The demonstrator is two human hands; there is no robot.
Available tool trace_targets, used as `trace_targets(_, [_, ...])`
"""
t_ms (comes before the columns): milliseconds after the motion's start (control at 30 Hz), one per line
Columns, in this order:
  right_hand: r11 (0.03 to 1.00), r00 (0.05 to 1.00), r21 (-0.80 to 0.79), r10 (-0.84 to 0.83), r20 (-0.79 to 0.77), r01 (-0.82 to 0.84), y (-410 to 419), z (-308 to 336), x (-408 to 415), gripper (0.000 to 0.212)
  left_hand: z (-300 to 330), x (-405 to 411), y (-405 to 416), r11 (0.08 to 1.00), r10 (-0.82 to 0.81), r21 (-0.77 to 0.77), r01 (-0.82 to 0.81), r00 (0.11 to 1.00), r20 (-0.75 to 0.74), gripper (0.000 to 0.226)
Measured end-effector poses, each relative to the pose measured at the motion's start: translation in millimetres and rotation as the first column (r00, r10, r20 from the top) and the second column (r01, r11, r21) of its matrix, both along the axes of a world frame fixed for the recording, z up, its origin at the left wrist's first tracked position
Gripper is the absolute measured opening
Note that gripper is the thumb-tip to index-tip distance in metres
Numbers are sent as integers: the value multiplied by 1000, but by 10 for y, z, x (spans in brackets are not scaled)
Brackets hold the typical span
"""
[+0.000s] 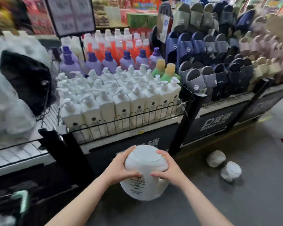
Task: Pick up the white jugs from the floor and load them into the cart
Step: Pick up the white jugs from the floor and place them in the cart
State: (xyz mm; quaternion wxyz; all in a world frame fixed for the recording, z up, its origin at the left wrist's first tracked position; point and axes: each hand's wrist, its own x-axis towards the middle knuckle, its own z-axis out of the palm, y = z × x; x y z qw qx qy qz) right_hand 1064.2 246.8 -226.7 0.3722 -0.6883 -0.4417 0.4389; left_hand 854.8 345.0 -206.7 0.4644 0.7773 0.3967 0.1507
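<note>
Shop shelves (121, 111) behind; both hands, left (121, 167) and right (168, 170), hold one jug (145, 173) between them, fingers (160, 153) curled around it; two jugs (216, 158) on floor (235, 201).

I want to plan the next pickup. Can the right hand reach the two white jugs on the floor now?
Probably not yet: the right hand, with the left hand, grips the held jug. The floor jugs lie unobstructed to its right.

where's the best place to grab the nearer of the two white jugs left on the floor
Probably around the body of the nearer white plastic jug, coming down from above with a hand on each side: it looks round and wide, and no handle shows in this blurred view. The neighbouring white jug crowds its far-left side.
</note>
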Motion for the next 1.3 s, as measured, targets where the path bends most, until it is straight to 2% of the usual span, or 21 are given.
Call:
trace_targets(267, [972, 972, 28, 232, -32, -231, 434, 159, -1713, 85, 86, -1916, -64, 972, 236, 14, -236, 972, -17, 102])
trace_targets(533, [863, 865, 66, 502, 4, -501, 731, 346, -2824, 82, 105, -3101, -309, 877, 478, 38, -478, 878, 8, 107])
trace_targets(700, [809, 813, 80, 581, 39, -583, 762, 450, -3571, 77, 61, -3849, -489, 819, 572, 6, -573, 818, 53, 105])
trace_targets(1033, [794, 795, 53, 602, 67, -606, 668, 221, -5292, 75, -189, -5583, -622, 842, 534, 46, -537, 843, 61, 104])
trace_targets(1167, [801, 800, 27, 595, 78, -598, 690, 88, -5776, 75, -317, -6087, -534, 878, 469, 93, -470, 882, 37, 102])
trace_targets(1300, [804, 798, 41, 582, 157, -594, 834, -140, -6138, 79, -506, -6429, -300, 914, 391, 117, -388, 920, -3, 107])
